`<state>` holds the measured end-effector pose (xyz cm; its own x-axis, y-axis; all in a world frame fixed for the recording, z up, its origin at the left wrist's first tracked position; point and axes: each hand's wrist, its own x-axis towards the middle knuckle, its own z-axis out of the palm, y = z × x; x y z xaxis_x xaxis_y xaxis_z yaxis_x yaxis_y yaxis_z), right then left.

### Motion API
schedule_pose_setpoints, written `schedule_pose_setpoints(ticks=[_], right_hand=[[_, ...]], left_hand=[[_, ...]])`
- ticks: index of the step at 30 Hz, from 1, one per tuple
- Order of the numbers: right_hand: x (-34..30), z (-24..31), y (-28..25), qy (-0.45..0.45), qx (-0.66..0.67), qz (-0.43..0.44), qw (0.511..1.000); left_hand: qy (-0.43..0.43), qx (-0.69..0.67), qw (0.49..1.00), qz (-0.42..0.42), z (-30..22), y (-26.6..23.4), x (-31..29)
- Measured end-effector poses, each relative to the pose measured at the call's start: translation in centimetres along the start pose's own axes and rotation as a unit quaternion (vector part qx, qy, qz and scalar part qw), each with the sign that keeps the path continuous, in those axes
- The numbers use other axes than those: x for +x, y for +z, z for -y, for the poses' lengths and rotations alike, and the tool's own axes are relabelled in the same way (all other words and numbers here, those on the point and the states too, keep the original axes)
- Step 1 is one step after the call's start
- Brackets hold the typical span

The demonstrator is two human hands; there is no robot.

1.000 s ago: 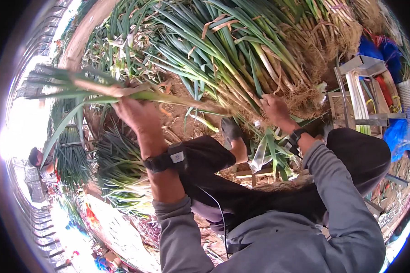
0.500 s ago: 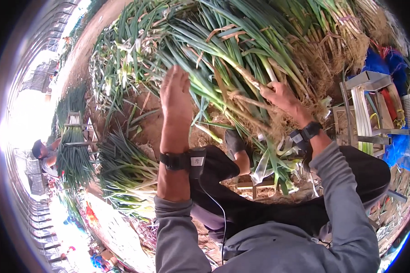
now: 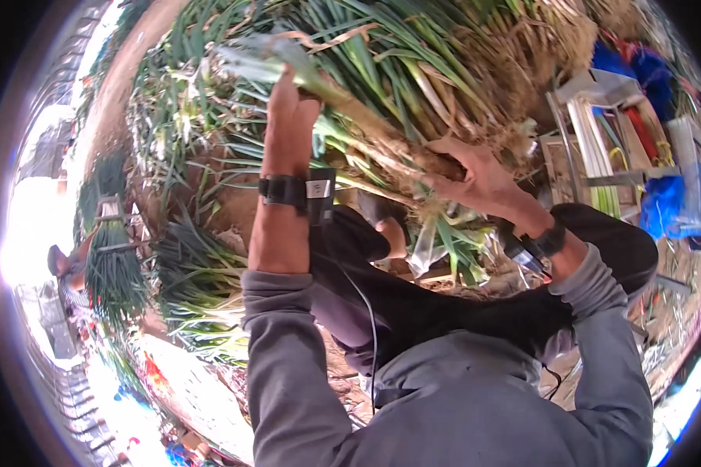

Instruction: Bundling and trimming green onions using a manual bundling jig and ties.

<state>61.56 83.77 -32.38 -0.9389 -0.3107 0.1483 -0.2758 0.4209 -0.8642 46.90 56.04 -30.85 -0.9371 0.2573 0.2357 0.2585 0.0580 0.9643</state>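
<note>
A long green onion [image 3: 358,115] with brown outer layers lies slantwise across the pile, its top smeared by motion. My left hand [image 3: 292,109] is closed around its leafy upper part. Near the root end is my right hand [image 3: 483,177], thumb and fingers apart, close to the roots of the stalks without a clear grip. Ahead of both hands spreads a heap of green onions [image 3: 382,58] with dry leaves and soil-covered roots. Trimmed leaves and a clear plastic strip [image 3: 428,247] lie between my knees.
To the right stands a metal rack [image 3: 600,89] with pale strips, beside blue plastic [image 3: 666,206]. Another bunch of onions [image 3: 199,272] lies on the left. Farther left, a person [image 3: 70,265] sits by a rack of upright onions [image 3: 115,268].
My left hand has moved forward and closed on an onion's leafy part. My right hand has let its pinch go and spread its fingers by the roots. The view has shifted slightly.
</note>
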Motion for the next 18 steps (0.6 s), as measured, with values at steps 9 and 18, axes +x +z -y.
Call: schedule_pose_setpoints(ticks=[9, 18], right_hand=[[-5.2, -13.3, 5.1, 0.211, -0.069, 0.178, 0.959], [-14.2, -25.7, 8.4, 0.127, -0.254, 0.372, 0.883]], left_hand=[[0.007, -0.172, 0.914, -0.368, -3.6, -1.9, 0.5], [0.027, 0.131, 0.883, -0.450, -4.4, -9.2, -2.2]])
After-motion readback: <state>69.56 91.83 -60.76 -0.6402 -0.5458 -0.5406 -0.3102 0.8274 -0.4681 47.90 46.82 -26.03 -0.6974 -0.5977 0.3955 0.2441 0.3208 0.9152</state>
